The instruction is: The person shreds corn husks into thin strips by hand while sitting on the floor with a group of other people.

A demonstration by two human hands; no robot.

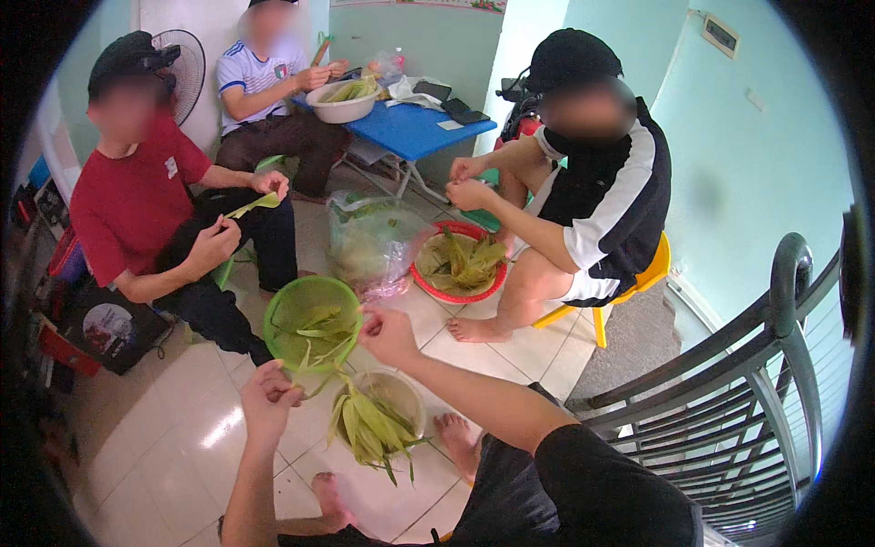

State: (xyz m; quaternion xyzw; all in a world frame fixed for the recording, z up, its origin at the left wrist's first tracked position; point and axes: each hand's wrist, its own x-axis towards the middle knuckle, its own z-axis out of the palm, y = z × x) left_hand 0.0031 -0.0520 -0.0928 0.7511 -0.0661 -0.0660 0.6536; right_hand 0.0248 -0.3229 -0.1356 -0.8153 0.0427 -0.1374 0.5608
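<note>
A thin pale-green leaf strip (316, 392) is pinched between the thumb and fingers of my left hand (268, 398). It runs up toward the pinched fingertips of my right hand (391, 335), which appear to hold its other end; part of it blends with the leaves behind. Just below my hands, a bundle of long green leaves (369, 418), resembling corn husks, droops over the near rim of a pale round basin (418, 403) on the floor. Beyond my hands stands a green plastic basin (357, 295) with loose leaf strips (318, 328) inside.
Three people sit around, handling leaves or holding their hands together. A red basket (418, 277) of leaves and a large clear plastic bag (372, 239) stand on the tiled floor. A blue folding table (410, 137) carries a white basin (335, 113). Metal railing (683, 396) runs along my right.
</note>
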